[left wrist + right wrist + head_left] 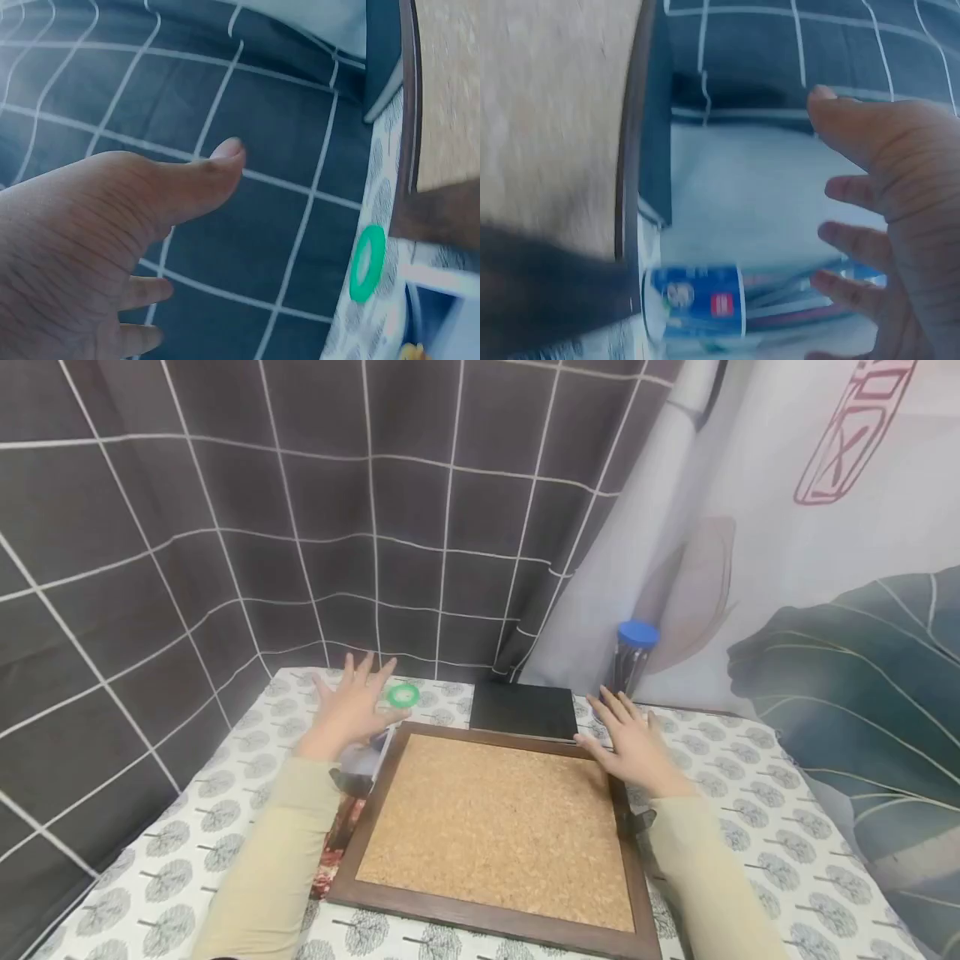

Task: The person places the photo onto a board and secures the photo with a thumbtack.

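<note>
A framed cork board (495,827) with a brown wooden rim lies on the patterned tablecloth. Over its far left corner my left hand (352,710) is raised, fingers spread, holding nothing. My right hand (633,739) is spread above the far right corner and is likewise free of any object. In the left wrist view, the left thumb and fingers (146,292) reach out with nothing between them. The right wrist view shows the right hand (900,217) apart from the board's edge (634,135). Whether the right fingertips touch anything cannot be told.
A green ring (403,696) lies beyond the left hand. Behind the board is a flat black box (523,710). A container with a blue lid (638,634) stands behind the right hand. Reddish patterned material (327,870) shows beside the board's left edge. A dark checked curtain (412,510) hangs behind.
</note>
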`<state>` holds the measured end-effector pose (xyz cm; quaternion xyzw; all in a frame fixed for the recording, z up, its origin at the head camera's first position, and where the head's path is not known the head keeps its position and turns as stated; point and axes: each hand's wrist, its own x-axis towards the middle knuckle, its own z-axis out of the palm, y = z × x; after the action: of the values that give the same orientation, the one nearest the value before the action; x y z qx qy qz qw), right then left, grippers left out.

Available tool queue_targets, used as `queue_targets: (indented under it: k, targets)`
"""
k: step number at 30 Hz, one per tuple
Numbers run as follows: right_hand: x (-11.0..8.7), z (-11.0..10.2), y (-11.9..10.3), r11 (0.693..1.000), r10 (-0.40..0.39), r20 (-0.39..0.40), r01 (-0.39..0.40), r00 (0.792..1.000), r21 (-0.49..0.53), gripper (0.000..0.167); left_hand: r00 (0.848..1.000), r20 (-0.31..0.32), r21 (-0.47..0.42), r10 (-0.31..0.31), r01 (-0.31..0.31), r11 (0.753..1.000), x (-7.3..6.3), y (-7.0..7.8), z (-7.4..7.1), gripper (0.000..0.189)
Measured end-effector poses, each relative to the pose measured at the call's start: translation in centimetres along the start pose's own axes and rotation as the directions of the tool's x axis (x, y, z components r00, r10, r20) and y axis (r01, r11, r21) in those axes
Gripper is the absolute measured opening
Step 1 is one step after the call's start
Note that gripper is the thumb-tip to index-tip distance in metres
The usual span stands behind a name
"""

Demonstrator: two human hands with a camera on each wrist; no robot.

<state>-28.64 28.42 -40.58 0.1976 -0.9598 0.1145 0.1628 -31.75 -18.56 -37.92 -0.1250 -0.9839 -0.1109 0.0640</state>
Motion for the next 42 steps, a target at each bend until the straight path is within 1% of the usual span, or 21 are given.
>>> queue_targets:
  k: [1,3,5,7,9,11,13,14,15,19,20,22,26,27,31,33,35,38,41,42]
  targets:
    - [-0.1,-0.2,0.6,0.999,-0.019,-0.017,0.019,1.0,0.032,0.07,1.0,-0.014,-0.02,0.003,-0.004,1.0,0.1,-0.4,0.0,0.092]
    - [-0.3,-0.4,2.2,0.994,-0.024,-0.055,0.03,0.998,0.103,0.059,1.0,-0.028,-0.058,0.003,-0.005,0.998,0.4,-1.1,0.0,0.083]
    - [-0.7,-0.4,3.9,0.983,0.008,-0.076,0.006,0.997,0.182,0.049,1.0,-0.024,-0.109,-0.013,0.011,0.994,0.5,-2.1,0.1,0.073]
    - [-1.3,0.0,5.5,0.963,0.066,-0.063,-0.047,0.996,0.267,0.042,0.999,0.002,-0.165,-0.047,0.047,0.985,0.5,-3.1,0.4,0.065]
    - [-2.2,0.7,7.0,0.936,0.134,-0.014,-0.122,0.991,0.331,0.04,0.993,0.044,-0.204,-0.108,0.115,0.972,0.2,-4.1,0.8,0.063]
    - [-3.1,1.7,8.3,0.909,0.187,0.06,-0.196,0.981,0.369,0.04,0.981,0.087,-0.238,-0.172,0.189,0.953,-0.2,-5.0,1.3,0.062]
    - [-3.9,2.5,9.3,0.887,0.221,0.113,-0.248,0.969,0.39,0.04,0.97,0.129,-0.234,-0.208,0.234,0.944,-0.6,-5.6,1.6,0.062]
    - [-4.1,2.9,9.8,0.87,0.236,0.137,-0.272,0.962,0.411,0.04,0.964,0.15,-0.238,-0.222,0.253,0.938,-0.7,-5.9,1.8,0.061]
    - [-4.3,3.1,10.1,0.857,0.238,0.156,-0.283,0.959,0.43,0.039,0.959,0.171,-0.246,-0.228,0.266,0.932,-0.8,-6.0,1.8,0.059]
    - [-4.6,3.1,10.8,0.829,0.19,0.217,-0.275,0.957,0.486,0.033,0.935,0.264,-0.264,-0.238,0.307,0.914,-1.1,-6.3,1.9,0.057]
    - [-4.6,3.0,10.8,0.826,0.17,0.236,-0.269,0.957,0.496,0.031,0.93,0.277,-0.267,-0.242,0.317,0.91,-1.1,-6.4,2.0,0.057]
    - [-4.6,2.7,10.7,0.827,0.135,0.257,-0.252,0.957,0.503,0.027,0.927,0.291,-0.266,-0.235,0.314,0.911,-1.1,-6.4,2.1,0.058]
    - [-4.5,2.5,10.2,0.839,0.094,0.262,-0.218,0.961,0.498,0.022,0.931,0.284,-0.271,-0.232,0.31,0.911,-1.0,-6.4,2.4,0.06]
    - [-4.5,2.5,10.1,0.838,0.083,0.264,-0.211,0.961,0.503,0.022,0.931,0.284,-0.274,-0.23,0.309,0.911,-1.0,-6.5,2.5,0.06]
    - [-4.5,2.9,9.7,0.841,0.056,0.266,-0.189,0.962,0.507,0.017,0.92,0.302,-0.285,-0.249,0.337,0.898,-1.1,-6.8,2.9,0.062]
    - [-4.5,3.2,9.7,0.839,0.061,0.258,-0.189,0.964,0.51,0.014,0.918,0.302,-0.293,-0.256,0.345,0.891,-1.1,-6.8,3.0,0.058]
    - [-4.6,3.4,9.8,0.838,0.064,0.247,-0.187,0.967,0.513,0.012,0.923,0.285,-0.299,-0.259,0.342,0.891,-1.1,-6.9,3.0,0.053]
    - [-4.8,3.9,10.0,0.835,0.09,0.242,-0.206,0.966,0.51,0.011,0.924,0.268,-0.32,-0.272,0.352,0.88,-1.1,-6.9,3.2,0.046]
    - [-4.7,4.0,10.4,0.826,0.119,0.241,-0.231,0.963,0.515,0.015,0.928,0.245,-0.355,-0.28,0.355,0.865,-0.8,-7.0,3.2,0.049]
    - [-4.6,4.0,10.5,0.818,0.135,0.241,-0.245,0.961,0.52,0.017,0.933,0.23,-0.366,-0.276,0.346,0.864,-0.8,-7.1,3.1,0.051]
